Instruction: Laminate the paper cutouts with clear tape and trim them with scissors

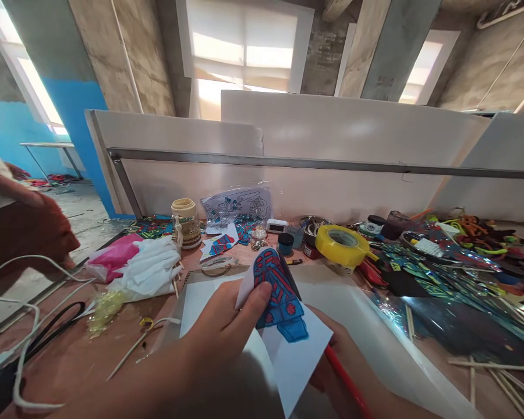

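Note:
My left hand (231, 320) pinches a piece of white paper (294, 364) between thumb and fingers. On it is a blue and red coloured drawing (277, 311), curved at the top. Behind the paper, my right hand (336, 355) is closed around red-handled scissors (347, 381). A dark blade shows along the drawing's right edge; most of the right fingers are hidden by the sheet. Below both hands lies a white sheet (201, 297) on the table.
A yellow tape roll (341, 244), a small blue jar (285, 243) and a beige mug (185, 224) stand behind the hands. White tissue (151, 262) and a white cable (32, 320) lie left. Thin sticks (502, 372) are at right. Another person's arm (13, 186) is far left.

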`<state>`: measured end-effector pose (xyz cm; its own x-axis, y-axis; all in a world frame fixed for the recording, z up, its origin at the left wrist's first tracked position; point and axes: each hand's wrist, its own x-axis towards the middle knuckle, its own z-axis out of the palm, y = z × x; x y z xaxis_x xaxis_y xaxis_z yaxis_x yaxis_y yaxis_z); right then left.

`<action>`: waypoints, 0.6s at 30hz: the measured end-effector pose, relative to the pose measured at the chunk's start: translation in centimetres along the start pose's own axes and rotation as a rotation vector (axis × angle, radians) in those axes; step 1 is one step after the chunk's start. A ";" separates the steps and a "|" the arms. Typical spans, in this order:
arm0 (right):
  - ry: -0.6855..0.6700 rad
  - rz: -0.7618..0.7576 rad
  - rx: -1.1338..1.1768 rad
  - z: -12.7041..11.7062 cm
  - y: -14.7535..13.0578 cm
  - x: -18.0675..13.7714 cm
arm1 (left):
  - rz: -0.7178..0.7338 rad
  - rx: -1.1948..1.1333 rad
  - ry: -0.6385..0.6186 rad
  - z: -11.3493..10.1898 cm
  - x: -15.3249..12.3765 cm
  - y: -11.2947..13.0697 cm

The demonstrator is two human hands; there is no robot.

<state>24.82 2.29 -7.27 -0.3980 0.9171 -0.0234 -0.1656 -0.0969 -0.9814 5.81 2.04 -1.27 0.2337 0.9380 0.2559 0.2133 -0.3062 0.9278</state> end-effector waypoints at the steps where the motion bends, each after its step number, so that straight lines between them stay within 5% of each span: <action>1: 0.005 0.002 0.023 0.1 0.0 0.0 | 0.011 0.008 -0.001 0.0 0.0 0.1; 18: 0.058 0.071 0.112 0.5 -0.1 0.2 | -0.015 -0.076 -0.021 0.1 0.0 0.3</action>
<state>24.33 2.30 -7.11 -0.3603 0.9268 -0.1064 -0.2401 -0.2023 -0.9494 5.99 1.89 -1.03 0.2508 0.9385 0.2372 0.1442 -0.2785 0.9495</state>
